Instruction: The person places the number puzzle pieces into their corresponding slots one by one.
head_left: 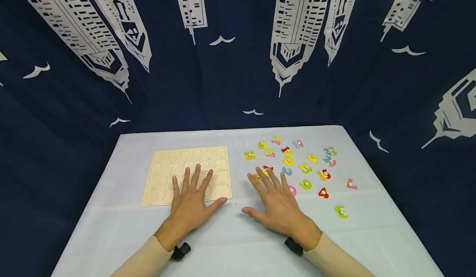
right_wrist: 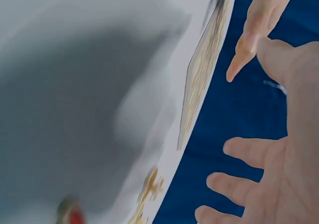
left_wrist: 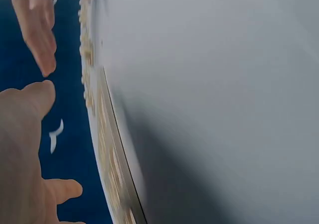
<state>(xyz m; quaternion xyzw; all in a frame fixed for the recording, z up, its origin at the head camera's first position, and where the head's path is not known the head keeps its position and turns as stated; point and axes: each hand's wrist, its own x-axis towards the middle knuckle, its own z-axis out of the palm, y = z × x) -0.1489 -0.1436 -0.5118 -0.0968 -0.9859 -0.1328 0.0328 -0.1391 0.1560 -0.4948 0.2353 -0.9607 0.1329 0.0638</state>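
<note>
My left hand [head_left: 190, 204] is spread with straight fingers over the near part of a pale wooden puzzle board [head_left: 163, 165], which has rows of shaped recesses. To its right, my right hand [head_left: 279, 208] is spread too, its fingertips over the near left of the scattered number pieces. Neither hand holds anything. In the left wrist view the left hand [left_wrist: 22, 149] is raised above the table, its shadow beside the board. The right wrist view shows the right hand [right_wrist: 279, 169] likewise above the surface. Partly hidden by the right fingers are a pink piece [head_left: 292, 190] and a few yellow and red ones.
Several colourful knobbed pieces lie on the right of the white table [head_left: 238, 248], among them a red 4 [head_left: 323, 193], a pink piece [head_left: 351, 184] and a green piece [head_left: 341, 212] nearest the front. A dark blue curtain [head_left: 230, 78] with white building prints hangs behind the table.
</note>
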